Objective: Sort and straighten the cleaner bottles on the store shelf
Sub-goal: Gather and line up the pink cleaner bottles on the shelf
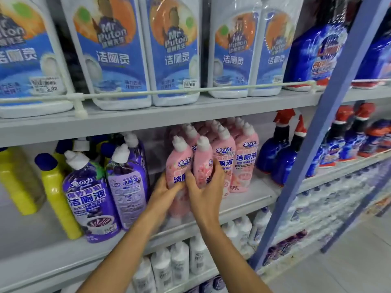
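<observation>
Two pink cleaner bottles with white caps stand at the front of the middle shelf (249, 199). My left hand (164, 192) grips the left pink bottle (178, 163) low on its body. Around the right pink bottle (202, 163) my right hand (204, 192) curls its fingers. Both bottles lean slightly and stand close together. Behind and to the right, several more pink bottles (244, 161) stand in rows. Left of a gap stand two purple cleaner bottles (91, 197) tilted to the left.
Yellow bottles with blue caps (56, 193) lean at the left. Dark blue spray bottles with red triggers (277, 153) stand at the right. Large white jugs (112, 51) fill the shelf above behind a rail. A blue upright post (317, 127) borders the bay. White bottles (179, 263) sit below.
</observation>
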